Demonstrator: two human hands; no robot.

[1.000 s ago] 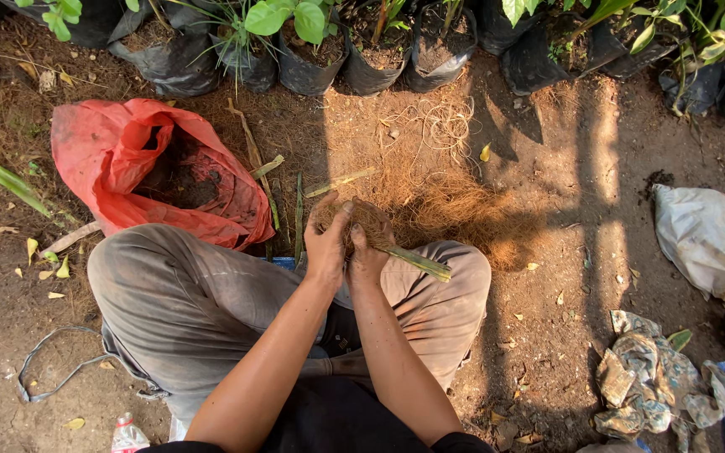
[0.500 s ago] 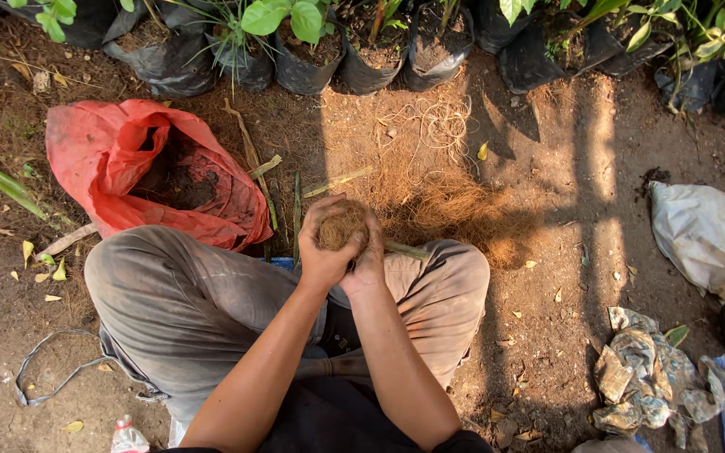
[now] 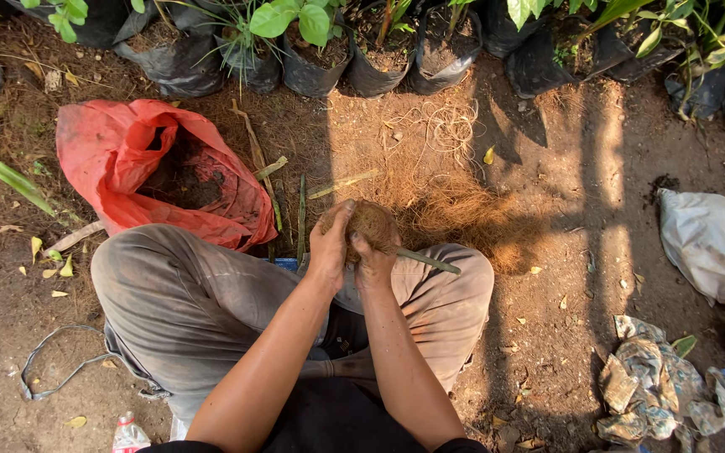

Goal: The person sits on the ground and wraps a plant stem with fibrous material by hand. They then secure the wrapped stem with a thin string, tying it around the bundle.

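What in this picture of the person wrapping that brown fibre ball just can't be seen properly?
- Head view: the near side of the fibre ball is hidden by the left hand and right hand.
- The green stem's end inside the ball is covered by fibre.
- The red bag's contents lie in shadow.
- The potted plants are cut off by the top edge.

A plant nursery — bare soil [image 3: 564, 193], rows of black seedling bags [image 3: 312, 67], loose coconut fibre [image 3: 446, 201].

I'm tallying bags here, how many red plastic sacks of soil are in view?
1: the red plastic sack of soil lies open on the ground, left of the left hand and right hand gripping a brown fibre-wrapped ball.
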